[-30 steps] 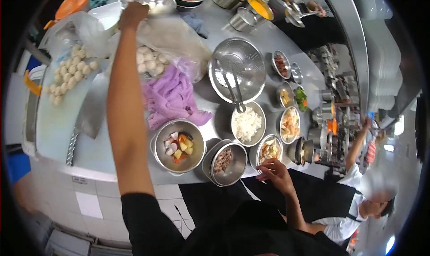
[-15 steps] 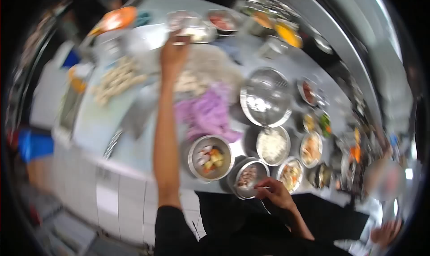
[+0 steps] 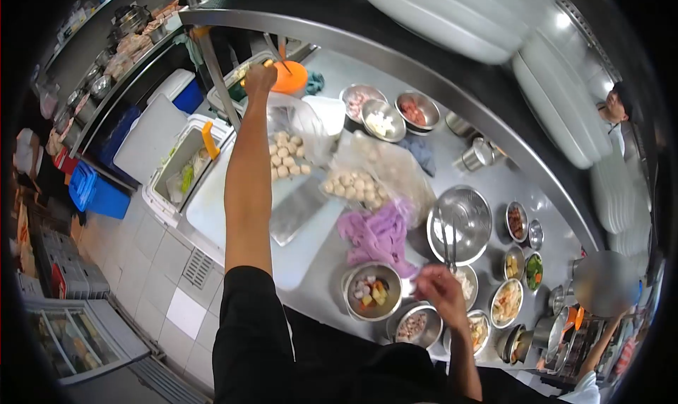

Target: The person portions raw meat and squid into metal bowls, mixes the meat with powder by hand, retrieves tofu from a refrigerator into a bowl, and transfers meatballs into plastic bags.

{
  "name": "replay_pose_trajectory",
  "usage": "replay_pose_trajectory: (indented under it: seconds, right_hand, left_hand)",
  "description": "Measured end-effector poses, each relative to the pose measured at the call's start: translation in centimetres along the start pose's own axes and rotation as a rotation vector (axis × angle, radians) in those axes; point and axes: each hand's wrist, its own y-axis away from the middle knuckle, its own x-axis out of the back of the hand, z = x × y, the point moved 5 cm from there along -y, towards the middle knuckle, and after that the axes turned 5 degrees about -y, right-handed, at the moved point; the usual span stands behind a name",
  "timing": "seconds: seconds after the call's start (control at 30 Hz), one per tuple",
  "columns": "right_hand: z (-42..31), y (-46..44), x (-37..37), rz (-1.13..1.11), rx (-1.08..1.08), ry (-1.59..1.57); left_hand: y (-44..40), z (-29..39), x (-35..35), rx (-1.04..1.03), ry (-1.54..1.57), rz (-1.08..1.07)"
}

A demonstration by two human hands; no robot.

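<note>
My left hand, its fingers curled closed, is stretched out over the edge of a container with pale yellow pieces, beside an orange bowl; what the fingers hold is hidden. My right hand hovers with loosely bent fingers, slightly apart and seemingly empty, between the bowl of white shreds and the pot of mixed cut vegetables. Below it stands a pot with chopped brownish pieces. A purple cloth lies above that hand, next to a colander with tongs.
Whitish balls lie on a cutting board, near a cleaver. A bag of similar balls is beside them. A metal shelf with stacked plates crosses overhead. An open cooler stands left. A co-worker is at the lower right.
My left hand has left the bowl of white pieces and moved to the container beyond the orange bowl. My right hand has shifted from the bowls at the front edge toward the purple cloth. The view has swung left.
</note>
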Motion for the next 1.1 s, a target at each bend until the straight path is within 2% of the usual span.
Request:
replay_pose_trajectory:
  seconds: [0.07, 0.1, 0.13, 0.17, 0.23, 0.27, 0.33, 0.4, 0.47, 0.6, 0.67, 0.7, 0.77, 0.8, 0.87, 1.07, 1.1]
  right_hand:
    - [-4.7, -8.0, -3.9, -0.079, 0.102, -0.051]
    - [-6.7, -13.1, -5.7, -0.137, 0.168, 0.045]
    - [-8.2, -19.0, -8.5, -0.199, 0.185, -0.074]
    - [-9.7, -24.9, -11.4, -0.234, 0.224, -0.022]
    - [-9.9, -38.0, -16.1, -0.274, 0.136, -0.036]
    - [-8.4, -44.8, -17.7, -0.224, 0.082, -0.001]
    - [-7.5, -52.1, -20.2, -0.101, -0.029, 0.060]
    - [-8.4, -53.9, -23.1, -0.105, -0.082, 0.036]
    - [-7.9, -55.3, -23.9, -0.112, -0.141, 0.035]
    - [-7.7, -59.7, -21.1, 0.000, -0.041, -0.063]
    - [-8.5, -60.5, -18.6, 0.025, -0.001, -0.108]
    - [-9.1, -60.5, -17.4, 0.032, 0.010, -0.123]
    - [-9.3, -60.2, -15.2, 0.043, 0.014, -0.143]
    - [-9.3, -59.9, -14.2, 0.052, 0.012, -0.147]
    - [-9.0, -59.3, -12.3, 0.066, 0.006, -0.149]
    - [-8.6, -57.9, -9.5, 0.103, 0.000, -0.151]
    - [-8.4, -57.7, -9.1, 0.106, 0.001, -0.149]
  left_hand:
    - [-4.5, -2.6, -4.0, -0.139, -0.077, -0.121]
    - [-5.4, -3.0, -4.7, -0.193, -0.063, -0.150]
    - [-5.6, -3.3, -5.5, -0.242, -0.055, -0.177]
    - [-6.2, -3.9, -6.5, -0.266, -0.012, -0.179]
    - [-5.9, -4.5, -7.0, -0.233, 0.043, -0.170]
    - [-5.4, -4.4, -6.8, -0.184, 0.056, -0.160]
    - [-5.8, -5.4, -8.3, -0.183, 0.059, -0.089]
    - [-6.3, -5.3, -8.4, -0.190, 0.063, -0.018]
    - [-5.7, -4.6, -8.7, -0.126, 0.072, -0.161]
    - [-5.9, -2.5, -9.4, -0.223, 0.212, -0.104]
    - [-4.8, -1.5, -10.2, 0.025, 0.800, -0.693]
    - [-4.9, -1.2, -10.6, 0.031, 0.804, -0.694]
    - [-4.7, -0.9, -11.9, 0.156, 1.130, -0.743]
    - [-4.5, -0.9, -12.1, 0.162, 1.128, -0.750]
    - [-4.0, -0.6, -12.8, 0.380, 1.297, -0.728]
    - [3.5, 0.5, -11.1, 0.516, 1.590, -0.744]
    - [4.1, 0.4, -11.3, 0.629, 1.654, -0.712]
